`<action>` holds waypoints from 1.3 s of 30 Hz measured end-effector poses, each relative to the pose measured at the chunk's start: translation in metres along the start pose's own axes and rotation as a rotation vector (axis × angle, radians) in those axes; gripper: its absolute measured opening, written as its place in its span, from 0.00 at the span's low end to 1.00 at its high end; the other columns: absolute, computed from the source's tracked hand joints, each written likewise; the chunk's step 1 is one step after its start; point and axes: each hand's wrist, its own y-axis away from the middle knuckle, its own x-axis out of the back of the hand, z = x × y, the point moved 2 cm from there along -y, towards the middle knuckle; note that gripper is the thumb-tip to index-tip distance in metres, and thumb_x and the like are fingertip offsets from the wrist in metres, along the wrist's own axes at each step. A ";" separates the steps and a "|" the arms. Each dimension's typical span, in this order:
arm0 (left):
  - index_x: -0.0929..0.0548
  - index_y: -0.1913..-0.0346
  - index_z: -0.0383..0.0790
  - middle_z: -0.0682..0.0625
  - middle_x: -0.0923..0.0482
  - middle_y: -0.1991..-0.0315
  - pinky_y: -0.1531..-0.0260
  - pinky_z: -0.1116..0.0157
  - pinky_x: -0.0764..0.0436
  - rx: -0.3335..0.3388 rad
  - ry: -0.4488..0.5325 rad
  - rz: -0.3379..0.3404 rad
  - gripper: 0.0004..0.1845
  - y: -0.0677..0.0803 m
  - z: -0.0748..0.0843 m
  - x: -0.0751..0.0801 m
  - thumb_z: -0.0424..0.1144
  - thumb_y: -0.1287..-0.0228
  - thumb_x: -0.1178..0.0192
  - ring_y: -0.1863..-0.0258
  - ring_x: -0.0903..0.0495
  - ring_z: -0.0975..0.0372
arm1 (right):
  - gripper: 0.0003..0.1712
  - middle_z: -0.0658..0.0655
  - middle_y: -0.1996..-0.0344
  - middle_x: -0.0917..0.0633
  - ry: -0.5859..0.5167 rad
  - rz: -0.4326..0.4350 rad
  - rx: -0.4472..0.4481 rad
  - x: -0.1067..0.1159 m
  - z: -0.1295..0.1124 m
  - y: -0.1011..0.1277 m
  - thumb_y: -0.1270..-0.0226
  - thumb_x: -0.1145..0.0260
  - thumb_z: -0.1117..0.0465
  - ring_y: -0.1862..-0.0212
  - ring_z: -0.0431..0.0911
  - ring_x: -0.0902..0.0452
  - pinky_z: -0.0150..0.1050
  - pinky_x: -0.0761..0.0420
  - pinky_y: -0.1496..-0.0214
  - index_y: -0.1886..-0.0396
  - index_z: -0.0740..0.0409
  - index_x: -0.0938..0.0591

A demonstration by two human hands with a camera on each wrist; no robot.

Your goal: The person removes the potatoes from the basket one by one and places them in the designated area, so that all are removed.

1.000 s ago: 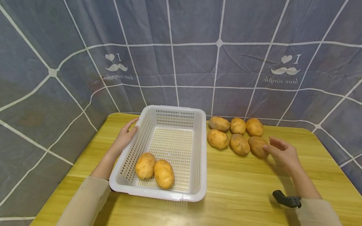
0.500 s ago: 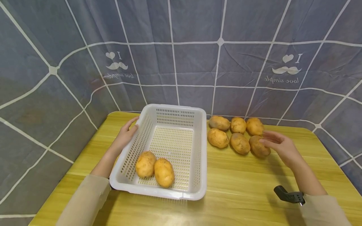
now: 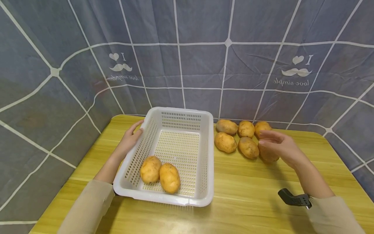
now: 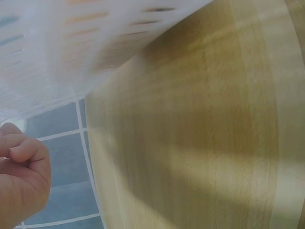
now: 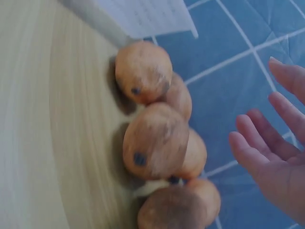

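A white perforated plastic basket stands on the table with two potatoes at its near left end. My left hand holds the basket's left rim; the left wrist view shows the fingers curled by the rim. To the basket's right, several potatoes lie in two rows. My right hand hovers over the row's right end, partly hiding the near right potato. In the right wrist view its fingers are spread and hold nothing, apart from the potatoes.
The yellow wood-grain table extends in front of the basket and potatoes. A grey-blue curtain with white lines hangs behind and along both sides. A black strap device sits on the right wrist.
My right hand has come off the near right potato, lifting and moving left over it. That potato has shifted slightly left. The left hand and basket have stayed in place.
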 end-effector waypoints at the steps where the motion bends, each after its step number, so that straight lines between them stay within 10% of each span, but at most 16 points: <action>1: 0.49 0.26 0.50 0.31 0.34 0.40 0.64 0.62 0.18 0.001 0.003 0.000 0.29 0.000 0.000 0.000 0.48 0.26 0.58 0.55 0.21 0.50 | 0.19 0.38 0.58 0.18 -0.035 -0.017 0.005 -0.002 -0.002 -0.001 0.36 0.38 0.69 0.55 0.32 0.23 0.27 0.23 0.55 0.53 0.39 0.21; 8: 0.49 0.26 0.50 0.32 0.34 0.39 0.64 0.62 0.18 0.009 -0.001 0.000 0.29 -0.001 -0.001 0.000 0.48 0.26 0.58 0.54 0.22 0.50 | 0.20 0.45 0.57 0.17 -0.185 -0.117 0.033 -0.020 -0.020 -0.006 0.36 0.40 0.73 0.54 0.37 0.21 0.30 0.21 0.54 0.53 0.44 0.19; 21: 0.49 0.26 0.51 0.31 0.35 0.40 0.65 0.62 0.18 0.015 -0.011 0.001 0.29 0.000 0.000 0.001 0.48 0.26 0.58 0.56 0.21 0.50 | 0.17 0.43 0.57 0.18 -0.007 -0.158 0.034 -0.050 -0.036 -0.017 0.38 0.36 0.68 0.53 0.37 0.23 0.29 0.23 0.53 0.54 0.44 0.21; 30: 0.50 0.26 0.51 0.31 0.35 0.39 0.65 0.64 0.18 0.012 -0.008 -0.003 0.29 -0.001 -0.001 0.002 0.48 0.26 0.58 0.56 0.21 0.53 | 0.24 0.55 0.51 0.19 -0.007 -0.207 0.006 -0.071 -0.044 -0.024 0.40 0.34 0.67 0.53 0.43 0.21 0.33 0.22 0.52 0.44 0.70 0.26; 39: 0.50 0.26 0.49 0.31 0.35 0.39 0.65 0.63 0.18 0.015 -0.016 -0.002 0.29 0.000 0.000 0.001 0.48 0.26 0.58 0.56 0.21 0.51 | 0.29 0.59 0.51 0.21 0.024 -0.258 -0.028 -0.097 -0.059 -0.038 0.43 0.32 0.65 0.53 0.45 0.23 0.36 0.22 0.53 0.43 0.72 0.28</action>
